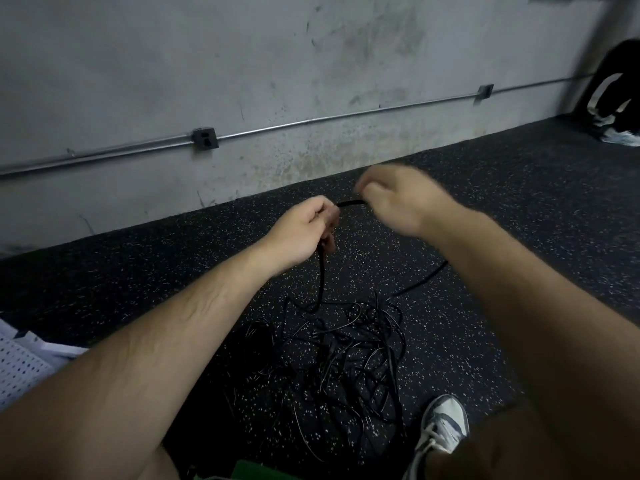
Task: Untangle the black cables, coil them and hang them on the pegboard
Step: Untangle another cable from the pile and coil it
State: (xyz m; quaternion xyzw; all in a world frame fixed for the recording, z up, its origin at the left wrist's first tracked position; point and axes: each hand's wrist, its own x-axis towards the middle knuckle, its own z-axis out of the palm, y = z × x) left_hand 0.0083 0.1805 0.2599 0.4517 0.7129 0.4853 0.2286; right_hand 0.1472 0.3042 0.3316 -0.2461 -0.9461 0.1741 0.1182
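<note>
Two hands, both raised over the floor (pixel 138 271). Left hand (pixel 304 230) has its fingers curled round a black cable (pixel 351 203). Right hand (pixel 398 199) is motion-blurred, fingers curled, pinching the same cable. One short stretch of cable spans the gap between the two hands.

Two strands lead down. One drops from the left hand into the tangle (pixel 339 355). One comes out from under the right forearm and curves into the same tangle.

One tangle lies on the floor below the hands: loose overlapping loops of thin black cable. How many separate cables are in it cannot be told.

Floor is black with pale speckles. Wall (pixel 242 64) is grey and stained. One conduit (pixel 104 155) runs along the wall, with two boxes on it: near box (pixel 205 137) and far box (pixel 485 91).

One shoe (pixel 445 424), white and grey with laces, sits just right of the tangle. One white perforated sheet (pixel 20 368) is at the left edge. One green patch (pixel 256 472) is at the bottom edge. One dark figure (pixel 616 91) is at the far right by the wall, too blurred for detail.
</note>
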